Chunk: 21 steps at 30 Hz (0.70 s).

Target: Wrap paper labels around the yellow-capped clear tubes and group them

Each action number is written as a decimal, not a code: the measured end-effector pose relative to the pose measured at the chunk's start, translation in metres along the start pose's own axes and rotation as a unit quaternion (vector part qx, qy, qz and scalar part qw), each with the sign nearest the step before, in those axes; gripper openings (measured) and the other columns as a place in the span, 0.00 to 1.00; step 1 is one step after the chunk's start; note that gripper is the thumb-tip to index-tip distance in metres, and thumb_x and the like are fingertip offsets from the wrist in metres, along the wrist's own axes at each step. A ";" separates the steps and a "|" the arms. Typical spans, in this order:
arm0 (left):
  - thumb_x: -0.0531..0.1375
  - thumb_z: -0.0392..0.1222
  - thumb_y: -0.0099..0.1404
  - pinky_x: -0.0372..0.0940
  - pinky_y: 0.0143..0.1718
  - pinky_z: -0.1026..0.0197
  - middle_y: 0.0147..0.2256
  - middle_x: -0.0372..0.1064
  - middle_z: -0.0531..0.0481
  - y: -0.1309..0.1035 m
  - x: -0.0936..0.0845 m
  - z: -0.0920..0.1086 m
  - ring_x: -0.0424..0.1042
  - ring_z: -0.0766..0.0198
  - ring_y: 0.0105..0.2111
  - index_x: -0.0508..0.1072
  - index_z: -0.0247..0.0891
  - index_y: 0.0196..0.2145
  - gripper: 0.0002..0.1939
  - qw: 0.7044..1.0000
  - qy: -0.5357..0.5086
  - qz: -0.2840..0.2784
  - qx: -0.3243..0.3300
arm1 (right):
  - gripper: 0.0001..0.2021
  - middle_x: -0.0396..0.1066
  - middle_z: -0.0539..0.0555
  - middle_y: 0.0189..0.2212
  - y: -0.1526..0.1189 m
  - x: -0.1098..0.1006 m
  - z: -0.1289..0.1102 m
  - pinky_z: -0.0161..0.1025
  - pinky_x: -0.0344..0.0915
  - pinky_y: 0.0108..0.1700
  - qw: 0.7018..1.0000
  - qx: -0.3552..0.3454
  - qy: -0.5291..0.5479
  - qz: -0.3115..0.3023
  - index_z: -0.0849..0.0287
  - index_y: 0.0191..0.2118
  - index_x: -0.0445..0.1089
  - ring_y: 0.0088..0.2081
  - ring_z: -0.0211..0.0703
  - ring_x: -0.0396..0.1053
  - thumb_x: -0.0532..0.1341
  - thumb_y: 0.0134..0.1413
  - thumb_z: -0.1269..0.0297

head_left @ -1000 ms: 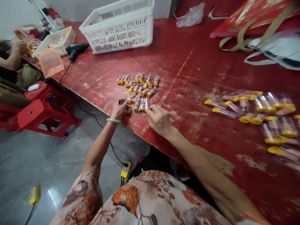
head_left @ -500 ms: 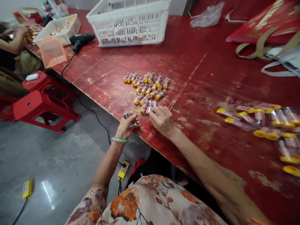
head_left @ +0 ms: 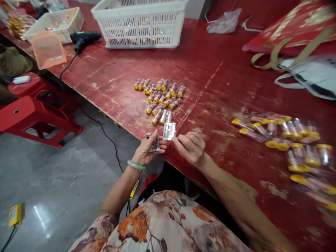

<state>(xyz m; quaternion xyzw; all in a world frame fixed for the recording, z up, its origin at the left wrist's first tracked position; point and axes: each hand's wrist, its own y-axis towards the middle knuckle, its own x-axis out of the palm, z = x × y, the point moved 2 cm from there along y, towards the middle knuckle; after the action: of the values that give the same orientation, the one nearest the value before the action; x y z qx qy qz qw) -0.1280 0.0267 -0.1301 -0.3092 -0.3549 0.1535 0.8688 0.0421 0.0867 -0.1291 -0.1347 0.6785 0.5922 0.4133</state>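
My left hand (head_left: 148, 148), with a green bangle at the wrist, holds a small stack of printed cards (head_left: 154, 142) under its thumb at the table edge. Between the thumb and fingertips of my right hand (head_left: 191, 146) is a shiny silver square (head_left: 169, 131), held by its lower right corner. Just beyond the hands, several small clear tubes with yellow caps (head_left: 160, 98) lie in a cluster on the red table (head_left: 207, 108).
More yellow-capped tubes (head_left: 298, 131) lie at the right. A white basket (head_left: 141, 29) stands at the back, with a heat gun (head_left: 85, 37), orange scoop (head_left: 49, 52) and white tray (head_left: 73, 26) left of it. Bags (head_left: 291, 38) sit back right. Red stools (head_left: 39, 115) stand left.
My right hand has drawn back from the tube cluster and now holds up the silver square. My left hand has turned more open, its cards showing more. The view has shifted to the right.
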 end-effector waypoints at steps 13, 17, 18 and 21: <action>0.66 0.46 0.58 0.74 0.40 0.53 0.29 0.75 0.47 -0.013 0.079 -0.052 0.77 0.60 0.31 0.72 0.35 0.30 0.12 0.994 -0.026 -0.085 -0.070 | 0.05 0.75 0.53 0.33 -0.059 -0.081 -0.029 0.39 0.68 0.35 0.894 0.380 0.125 0.204 0.54 0.37 0.73 0.32 0.39 0.71 0.62 0.55 0.69; 0.67 0.55 0.55 0.72 0.44 0.56 0.36 0.76 0.40 -0.014 0.094 -0.081 0.77 0.57 0.38 0.74 0.33 0.33 0.20 0.994 -0.032 -0.100 -0.032 | 0.08 0.61 0.44 0.18 -0.058 -0.081 -0.028 0.31 0.58 0.21 0.524 0.638 0.415 0.383 0.57 0.29 0.67 0.18 0.31 0.57 0.67 0.46 0.63; 0.68 0.53 0.54 0.71 0.45 0.57 0.36 0.76 0.42 -0.014 0.099 -0.088 0.77 0.58 0.39 0.74 0.34 0.33 0.19 0.994 -0.040 -0.102 -0.015 | 0.10 0.58 0.42 0.17 -0.057 -0.081 -0.027 0.29 0.55 0.19 0.454 0.648 0.472 0.390 0.58 0.28 0.66 0.17 0.29 0.55 0.69 0.42 0.64; 0.73 0.45 0.48 0.71 0.38 0.65 0.32 0.75 0.49 -0.014 0.114 -0.105 0.76 0.65 0.33 0.74 0.35 0.31 0.17 0.993 -0.039 -0.114 0.012 | 0.13 0.61 0.43 0.17 -0.058 -0.083 -0.023 0.26 0.51 0.17 0.344 0.663 0.543 0.385 0.59 0.25 0.65 0.18 0.28 0.54 0.71 0.34 0.67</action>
<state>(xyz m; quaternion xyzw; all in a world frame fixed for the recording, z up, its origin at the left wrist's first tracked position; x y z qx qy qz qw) 0.0275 0.0268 -0.1204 -0.2502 -0.4196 0.0701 0.8697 0.1235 0.0247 -0.1100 0.1670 0.9021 -0.1599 -0.3643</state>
